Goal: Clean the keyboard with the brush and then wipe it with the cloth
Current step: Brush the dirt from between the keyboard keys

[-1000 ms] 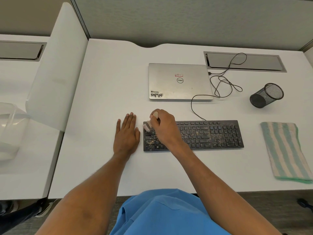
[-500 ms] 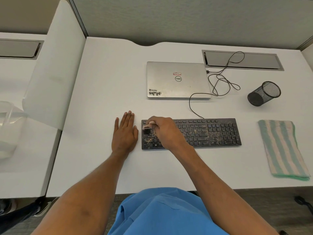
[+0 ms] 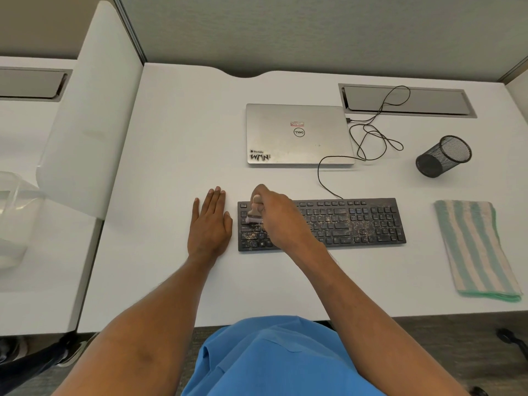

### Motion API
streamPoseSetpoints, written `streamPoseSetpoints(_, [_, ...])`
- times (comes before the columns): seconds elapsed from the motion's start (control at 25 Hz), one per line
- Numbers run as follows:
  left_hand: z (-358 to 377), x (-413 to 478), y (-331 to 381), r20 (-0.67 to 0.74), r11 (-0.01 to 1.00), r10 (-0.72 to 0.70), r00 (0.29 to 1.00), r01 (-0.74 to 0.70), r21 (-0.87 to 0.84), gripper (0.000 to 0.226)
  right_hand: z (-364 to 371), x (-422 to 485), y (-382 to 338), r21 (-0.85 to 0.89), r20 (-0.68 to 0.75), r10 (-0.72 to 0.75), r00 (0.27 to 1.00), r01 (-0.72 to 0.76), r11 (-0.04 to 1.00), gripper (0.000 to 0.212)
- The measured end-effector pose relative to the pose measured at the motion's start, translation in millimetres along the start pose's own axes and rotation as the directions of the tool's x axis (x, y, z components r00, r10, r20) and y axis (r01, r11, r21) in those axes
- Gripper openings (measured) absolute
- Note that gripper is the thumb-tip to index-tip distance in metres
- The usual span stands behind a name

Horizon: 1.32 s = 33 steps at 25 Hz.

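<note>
On the white desk (image 3: 177, 138), the crumb-speckled black keyboard (image 3: 357, 224) lies before me, with the striped cloth (image 3: 474, 247) folded well to its right. My left hand (image 3: 210, 224) rests flat just beside the keyboard's left end, fingers straight and together. My right hand (image 3: 280, 215) grips the small brush (image 3: 255, 211), bristles on the upper-left keys.

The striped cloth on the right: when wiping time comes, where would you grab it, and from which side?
Probably across its narrow width near the middle, coming straight down from above. The striped cloth lies flat on the desk, folded in layers, a long strip right of the keyboard; pinching both long edges should keep the folds together.
</note>
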<state>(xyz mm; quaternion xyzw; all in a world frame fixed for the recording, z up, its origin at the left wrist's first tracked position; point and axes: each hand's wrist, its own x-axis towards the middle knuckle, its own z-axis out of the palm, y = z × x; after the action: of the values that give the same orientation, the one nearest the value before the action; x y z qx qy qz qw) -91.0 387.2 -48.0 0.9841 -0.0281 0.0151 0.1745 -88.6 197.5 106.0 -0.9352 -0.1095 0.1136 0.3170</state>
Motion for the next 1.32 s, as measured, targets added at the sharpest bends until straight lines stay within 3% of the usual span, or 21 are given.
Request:
streamPoseSetpoints(0.12, [0,0,0,0.002,1.0,0.0,1.0,0.0,0.005,0.064,0,4,-7,-0.002,-0.09,-0.023,0.996,0.023,1.0,0.018])
streamPoseSetpoints(0.28, [-1,1,0,0.014,1.0,0.005,1.0,-0.005,0.012,0.064,14,8,-8,0.068,-0.013,-0.065,0.998,0.066,0.996,0.015])
streamPoseSetpoints(0.56, [-1,1,0,0.006,1.0,0.003,1.0,-0.003,0.007,0.064,5,5,-5,-0.156,-0.043,-0.07,0.997,0.063,0.986,0.026])
streamPoseSetpoints(0.76, [0,1,-1,0.008,1.0,0.002,1.0,-0.002,0.008,0.064,13,11,-8,0.019,-0.031,-0.042,0.999,0.042,0.999,0.016])
streamPoseSetpoints(0.92, [1,0,-1,-0.001,1.0,0.008,1.0,-0.008,0.005,0.063,12,12,0,-0.013,-0.011,-0.028,1.0,0.027,1.0,0.015])
streamPoseSetpoints(1.04, [0,0,-1,-0.009,1.0,0.007,1.0,-0.007,-0.007,0.063,11,16,5,-0.007,-0.098,-0.015,0.995,0.014,1.0,0.012])
streamPoseSetpoints(1.16, [0,0,0,-0.011,1.0,0.008,1.0,-0.008,-0.013,0.063,8,17,3,0.217,-0.265,0.071,0.962,-0.013,0.976,0.016])
streamPoseSetpoints(1.32, [0,0,-1,-0.016,1.0,0.006,1.0,-0.006,-0.015,0.063,8,10,-5,0.298,-0.277,0.139,0.951,-0.053,0.953,0.017])
